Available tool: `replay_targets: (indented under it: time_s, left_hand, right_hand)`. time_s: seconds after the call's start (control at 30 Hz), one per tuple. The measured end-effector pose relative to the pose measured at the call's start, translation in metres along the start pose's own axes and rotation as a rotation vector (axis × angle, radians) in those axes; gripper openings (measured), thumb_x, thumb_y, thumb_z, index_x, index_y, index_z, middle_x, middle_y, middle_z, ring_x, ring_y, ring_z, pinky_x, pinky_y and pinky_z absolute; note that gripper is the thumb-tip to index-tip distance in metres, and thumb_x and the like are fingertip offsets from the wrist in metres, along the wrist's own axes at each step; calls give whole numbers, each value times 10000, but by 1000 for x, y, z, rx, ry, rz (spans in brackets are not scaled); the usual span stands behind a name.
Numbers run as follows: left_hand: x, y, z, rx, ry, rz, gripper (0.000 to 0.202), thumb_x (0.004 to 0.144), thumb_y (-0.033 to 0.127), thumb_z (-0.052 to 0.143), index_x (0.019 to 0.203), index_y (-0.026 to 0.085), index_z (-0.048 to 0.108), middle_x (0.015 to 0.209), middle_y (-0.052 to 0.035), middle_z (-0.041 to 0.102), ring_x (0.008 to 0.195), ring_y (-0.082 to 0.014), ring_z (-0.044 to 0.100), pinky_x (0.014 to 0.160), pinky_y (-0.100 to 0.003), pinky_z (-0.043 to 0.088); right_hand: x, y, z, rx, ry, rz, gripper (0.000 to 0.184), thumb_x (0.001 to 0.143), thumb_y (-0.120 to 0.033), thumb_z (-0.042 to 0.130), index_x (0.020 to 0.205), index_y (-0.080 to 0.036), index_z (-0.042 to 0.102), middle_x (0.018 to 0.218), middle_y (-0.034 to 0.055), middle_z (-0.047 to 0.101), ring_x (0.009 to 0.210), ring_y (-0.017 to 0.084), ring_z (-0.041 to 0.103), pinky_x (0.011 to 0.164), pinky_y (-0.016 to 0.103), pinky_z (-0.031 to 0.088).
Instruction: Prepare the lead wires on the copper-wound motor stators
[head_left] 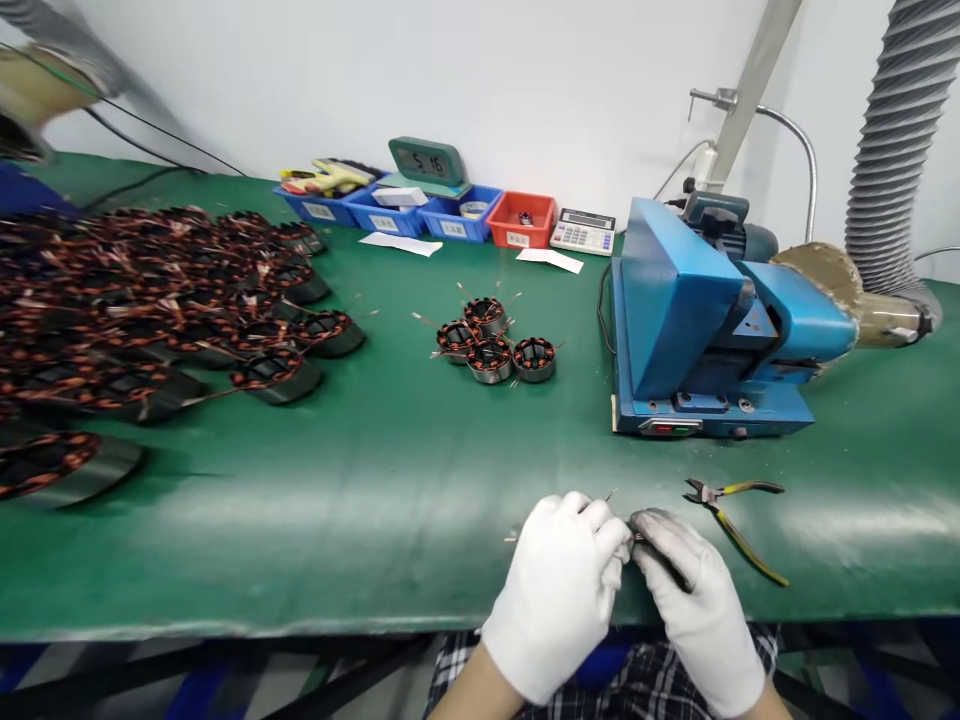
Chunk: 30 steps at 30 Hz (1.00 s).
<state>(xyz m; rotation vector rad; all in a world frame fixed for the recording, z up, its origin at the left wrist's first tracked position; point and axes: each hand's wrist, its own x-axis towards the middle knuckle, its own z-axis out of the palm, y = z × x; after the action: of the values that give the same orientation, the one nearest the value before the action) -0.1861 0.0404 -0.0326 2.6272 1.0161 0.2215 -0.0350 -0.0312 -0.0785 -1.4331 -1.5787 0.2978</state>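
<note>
My left hand (566,585), in a white glove, is curled around a motor stator that it almost wholly hides. Thin wire ends (511,540) poke out past the glove on its left and top sides. My right hand (682,590), also gloved and with grey-stained fingertips, meets the left one at the fingertips. Its thumb and forefinger pinch a short wire lead (639,538). To the right of that hand, diagonal cutters (724,505) with yellow-black handles lie spread on the green bench. Several wound stators (491,358) stand grouped further back.
A large mass of copper-wound stators (277,375) covers the bench's left side. A blue machine (690,300) with a duct hose (892,150) stands at right. Along the wall are blue bins (459,222), a red bin (523,220), a calculator (583,233) and a clock (427,162).
</note>
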Motion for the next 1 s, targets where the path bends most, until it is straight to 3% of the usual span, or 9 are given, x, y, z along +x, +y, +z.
replay_targets:
  time_s: [0.07, 0.17, 0.27, 0.4, 0.53, 0.67, 0.77, 0.87, 1.0]
  left_hand:
    - [-1, -2, 0, -44, 6, 24, 131, 787, 110, 448, 772, 212, 529, 832, -13, 573, 780, -198, 460, 707, -371, 364]
    - [-2, -5, 1, -87, 15, 58, 120, 757, 103, 490, 761, 213, 536, 828, 1, 574, 788, -185, 463, 715, -358, 364]
    - [-3, -6, 1, -40, 24, 107, 115, 747, 105, 513, 770, 212, 547, 848, -3, 584, 808, -188, 471, 711, -355, 365]
    - [-2, -8, 0, 7, 9, 175, 102, 746, 118, 535, 790, 209, 549, 875, -9, 605, 822, -195, 481, 708, -353, 374]
    - [-2, -8, 0, -13, 32, 178, 145, 725, 107, 548, 819, 217, 555, 875, -6, 614, 821, -194, 494, 694, -350, 372]
    - [-1, -8, 2, -13, 51, 182, 128, 731, 92, 515, 781, 206, 541, 844, -7, 610, 803, -193, 493, 691, -351, 379]
    - [-1, -8, 3, -3, 61, 188, 169, 697, 61, 504, 786, 198, 546, 845, -9, 616, 811, -195, 497, 698, -352, 386]
    - [-2, -9, 3, -9, 61, 205, 175, 703, 73, 511, 816, 197, 560, 872, -14, 624, 836, -202, 504, 713, -359, 387]
    - [-2, -11, 2, -83, 64, 188, 171, 715, 76, 504, 799, 213, 563, 844, -1, 616, 817, -184, 502, 701, -348, 368]
  right_hand:
    - [5, -1, -2, 4, -39, -15, 306, 862, -145, 545, 1138, -239, 636, 1071, 84, 712, 1067, 232, 621, 946, 407, 497]
    - [11, -6, -3, 90, -144, 216, 155, 836, -236, 550, 902, -210, 688, 932, 106, 727, 1007, 285, 627, 931, 481, 467]
    - [16, -14, -1, 194, -298, 458, 288, 886, -315, 444, 668, -192, 586, 625, 65, 662, 635, 220, 660, 616, 348, 553]
    - [26, -17, -11, 363, -560, 616, 396, 918, -319, 288, 585, -208, 470, 404, -17, 520, 319, 143, 529, 286, 209, 380]
    - [27, -14, -28, 179, -503, 607, 150, 806, -294, 539, 729, -177, 593, 640, 40, 668, 575, 186, 630, 537, 286, 511]
    - [18, -16, -23, 23, -315, 400, 182, 795, -331, 585, 863, -182, 664, 875, 125, 697, 888, 277, 615, 854, 442, 443]
    - [18, -20, -12, 186, -389, 550, 319, 858, -418, 487, 650, -193, 575, 617, 70, 635, 642, 217, 617, 638, 342, 496]
    - [26, -22, -11, 354, -578, 736, 442, 911, -478, 331, 609, -204, 499, 384, -35, 464, 347, 153, 511, 332, 231, 379]
    - [36, -20, -28, 340, -695, 770, 323, 847, -400, 501, 658, -162, 611, 509, 15, 619, 456, 164, 598, 422, 240, 463]
